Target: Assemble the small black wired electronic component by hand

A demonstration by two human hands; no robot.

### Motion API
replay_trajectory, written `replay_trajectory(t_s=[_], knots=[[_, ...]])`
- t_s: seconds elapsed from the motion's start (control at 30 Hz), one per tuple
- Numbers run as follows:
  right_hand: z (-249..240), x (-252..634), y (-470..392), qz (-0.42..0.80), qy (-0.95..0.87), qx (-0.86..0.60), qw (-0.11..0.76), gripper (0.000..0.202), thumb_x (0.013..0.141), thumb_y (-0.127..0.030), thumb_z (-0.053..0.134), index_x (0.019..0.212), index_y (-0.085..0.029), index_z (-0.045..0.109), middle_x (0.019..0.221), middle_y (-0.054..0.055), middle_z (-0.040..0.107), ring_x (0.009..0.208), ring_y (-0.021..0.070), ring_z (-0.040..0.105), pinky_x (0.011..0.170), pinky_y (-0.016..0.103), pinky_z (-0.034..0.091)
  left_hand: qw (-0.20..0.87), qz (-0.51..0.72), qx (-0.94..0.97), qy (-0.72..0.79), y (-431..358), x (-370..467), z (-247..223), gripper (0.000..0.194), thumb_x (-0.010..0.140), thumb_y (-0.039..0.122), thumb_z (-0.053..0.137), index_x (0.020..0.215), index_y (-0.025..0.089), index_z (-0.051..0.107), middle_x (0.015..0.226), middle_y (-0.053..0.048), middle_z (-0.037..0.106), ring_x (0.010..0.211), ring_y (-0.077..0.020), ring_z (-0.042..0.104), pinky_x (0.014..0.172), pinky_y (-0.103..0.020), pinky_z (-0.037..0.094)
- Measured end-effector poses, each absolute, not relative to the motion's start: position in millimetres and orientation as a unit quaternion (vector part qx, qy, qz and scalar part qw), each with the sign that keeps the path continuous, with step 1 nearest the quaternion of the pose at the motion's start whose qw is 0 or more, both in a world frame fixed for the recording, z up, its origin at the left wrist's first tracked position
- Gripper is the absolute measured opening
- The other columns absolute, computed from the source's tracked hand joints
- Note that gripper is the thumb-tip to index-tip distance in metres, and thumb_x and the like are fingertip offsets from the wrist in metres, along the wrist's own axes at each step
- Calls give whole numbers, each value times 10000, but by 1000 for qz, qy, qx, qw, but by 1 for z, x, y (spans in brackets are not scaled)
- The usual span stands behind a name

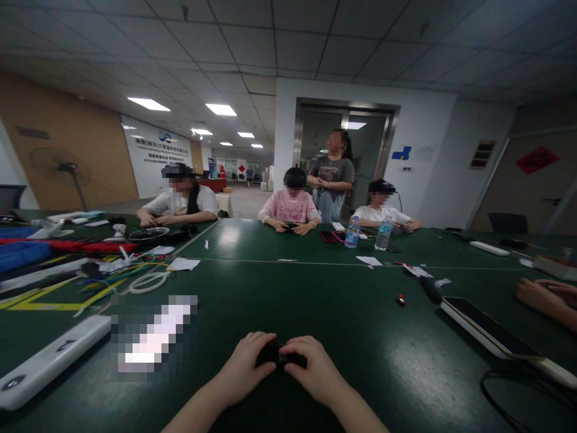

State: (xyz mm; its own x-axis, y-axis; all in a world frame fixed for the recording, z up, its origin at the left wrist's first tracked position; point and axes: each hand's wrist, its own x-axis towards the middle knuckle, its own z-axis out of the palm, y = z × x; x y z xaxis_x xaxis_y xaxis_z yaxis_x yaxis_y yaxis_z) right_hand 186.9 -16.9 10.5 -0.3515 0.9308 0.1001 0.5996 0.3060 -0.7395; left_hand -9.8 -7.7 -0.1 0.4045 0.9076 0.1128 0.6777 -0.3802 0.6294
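Close to the table's near edge, my left hand [244, 365] and my right hand [315, 365] hold a small black object [282, 356] between them. Thumbs and fingers of both hands are closed on its two ends. Its middle shows in the gap between the hands, with a shiny spot there; its exact kind is too dark and covered to make out. Underneath is the dark green tabletop [288, 300].
A white bar-shaped device [56, 361] and a blurred-out bright item lie left. Cables [148, 281] are beyond. Right are a phone-like slab [489, 325], a black cord [509, 397] and a person's hands [547, 297]. Bottles [383, 233] and seated people are across the table.
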Motion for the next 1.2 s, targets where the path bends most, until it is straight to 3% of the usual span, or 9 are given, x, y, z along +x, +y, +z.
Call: replay_trajectory(t_s=[0.57, 0.83, 1.0, 1.2], knots=[[13, 188, -18, 315, -760, -509, 252, 301, 716, -212, 610, 998, -314, 634, 1095, 4, 598, 1079, 201, 499, 954, 385, 355, 258, 220, 798, 498, -10, -10, 5, 427, 736, 246, 580, 1160, 236, 527, 1169, -60, 564, 1086, -244, 489, 951, -382, 368], [12, 190, -19, 313, -760, -504, 266, 405, 713, -218, 623, 1100, -323, 575, 1124, -4, 591, 1109, 200, 486, 975, 376, 342, 249, 223, 805, 491, -5, -13, -5, 518, 736, 277, 605, 1234, 217, 474, 1185, -76, 549, 1102, -243, 475, 957, -377, 363], [17, 189, -20, 298, -772, -497, 261, 392, 688, -269, 666, 1073, -291, 598, 1148, 13, 578, 1108, 202, 486, 987, 371, 321, 231, 217, 817, 482, -5, -12, -2, 410, 752, 251, 590, 1158, 238, 529, 1146, -58, 572, 1076, -235, 492, 938, -369, 375], [19, 185, -20, 281, -773, -516, 240, 277, 719, -296, 647, 996, -288, 632, 1125, 8, 589, 1104, 202, 484, 979, 392, 310, 223, 227, 819, 478, -4, -13, -6, 442, 738, 269, 612, 1168, 240, 513, 1152, -60, 567, 1078, -239, 492, 936, -373, 377]])
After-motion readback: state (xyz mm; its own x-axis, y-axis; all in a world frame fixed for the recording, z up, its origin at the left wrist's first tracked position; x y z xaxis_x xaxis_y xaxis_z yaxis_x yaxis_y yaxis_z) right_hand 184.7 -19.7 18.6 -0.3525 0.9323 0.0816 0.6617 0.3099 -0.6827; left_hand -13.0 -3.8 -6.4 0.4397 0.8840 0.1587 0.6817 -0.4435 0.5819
